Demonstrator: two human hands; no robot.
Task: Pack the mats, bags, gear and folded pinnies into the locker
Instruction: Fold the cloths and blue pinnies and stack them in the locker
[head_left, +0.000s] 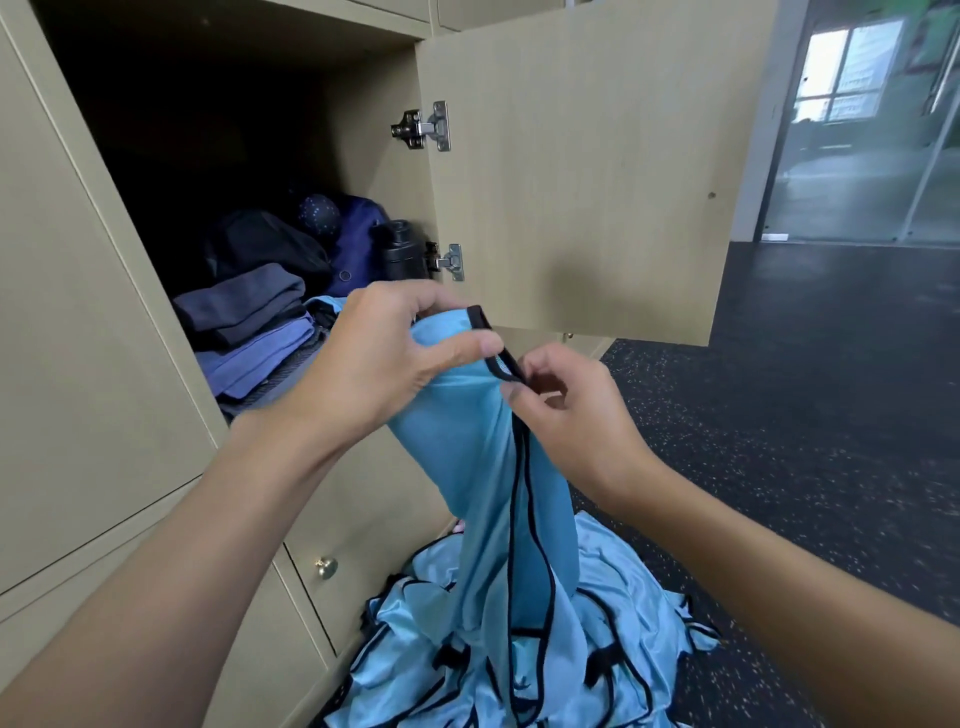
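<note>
**While held up at the locker mouth: one pinnie, not yet folded**

Looks like the folding step, with packing to follow. With the left grip (395, 358) curled round the bunched top of a light-blue pinnie (467, 467) and the right grip (571, 415) pinching its black trim just beside, held just outside the locker (374, 145), below the lower edge of its open door (571, 182).

Hangs with long axis close to vertical, top edge up at about the level of the locker's floor, trimmed edges running downward. Drops toward a loose heap (597, 623) of more blue pinnies on the floor (779, 415) at the foot of the locker; cannot tell whether touching the heap or merely in front of it.

Already inside the locker: a stack (249, 322) of folded dark and blue cloth at the front, dark bags (270, 244) behind, a black bottle (402, 249) against the door-side wall.

Calls next, on this reading, for lifting clear of the heap, finding both top corners, spreading the width, then folding across the long axis into a flat packet. After that, sliding onto the stack inside the locker. Worth minding: thin, slippery-looking cloth, likely to slump out of a loose fold.
</note>
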